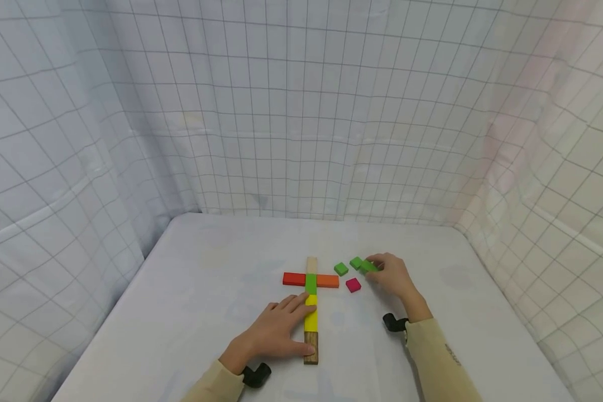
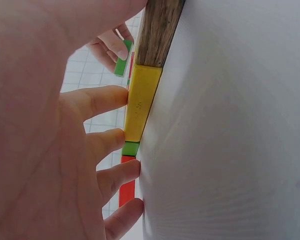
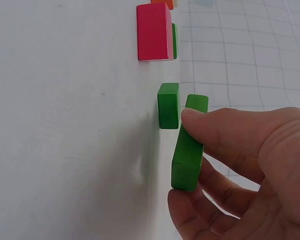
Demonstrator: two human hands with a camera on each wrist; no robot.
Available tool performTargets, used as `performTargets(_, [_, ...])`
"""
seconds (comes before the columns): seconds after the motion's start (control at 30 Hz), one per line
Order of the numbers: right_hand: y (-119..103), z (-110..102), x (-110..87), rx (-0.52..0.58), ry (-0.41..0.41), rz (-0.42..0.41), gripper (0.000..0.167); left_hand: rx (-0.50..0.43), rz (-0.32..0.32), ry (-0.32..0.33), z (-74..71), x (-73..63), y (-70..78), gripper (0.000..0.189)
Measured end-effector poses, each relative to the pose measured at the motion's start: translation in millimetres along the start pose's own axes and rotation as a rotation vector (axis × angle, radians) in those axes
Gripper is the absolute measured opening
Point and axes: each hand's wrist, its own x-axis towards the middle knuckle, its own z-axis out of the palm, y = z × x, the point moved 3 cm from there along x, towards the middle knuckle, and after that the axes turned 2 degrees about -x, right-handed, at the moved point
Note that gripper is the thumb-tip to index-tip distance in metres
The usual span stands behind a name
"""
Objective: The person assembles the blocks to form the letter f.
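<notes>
A cross of flat blocks lies on the table. It has a pale wooden block (image 1: 312, 264) at the far end, a green block (image 1: 310, 283) at the crossing, red (image 1: 293, 278) and orange (image 1: 328, 281) arms, then yellow (image 1: 311, 322) and a dark brown wooden block (image 1: 311, 337) nearest me. My left hand (image 1: 276, 329) rests along its left side, fingers spread at the yellow part and thumb on the brown block. Between thumb and fingers, my right hand (image 1: 393, 274) pinches a green block (image 3: 189, 150), tilted and raised off the table.
Two loose green blocks (image 1: 341, 269) and a pink block (image 1: 353, 285) lie between the cross and my right hand. The white table (image 1: 206, 268) is enclosed by grid-patterned white curtains (image 1: 291, 111). A black wrist device (image 1: 394, 322) sits at each sleeve.
</notes>
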Motion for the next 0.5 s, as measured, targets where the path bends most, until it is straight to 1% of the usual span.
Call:
performTargets(0.23, [-10,-8,5.8,-0.018,0.006,-0.040,0.037,0.008,0.007,0.006,0.4,1.4,-2.3,0.087])
performTargets(0.5, [-22,-9,11.2,-0.017,0.005,-0.077,0.037,-0.002,0.005,-0.003,-1.2,-0.4,0.1,0.088])
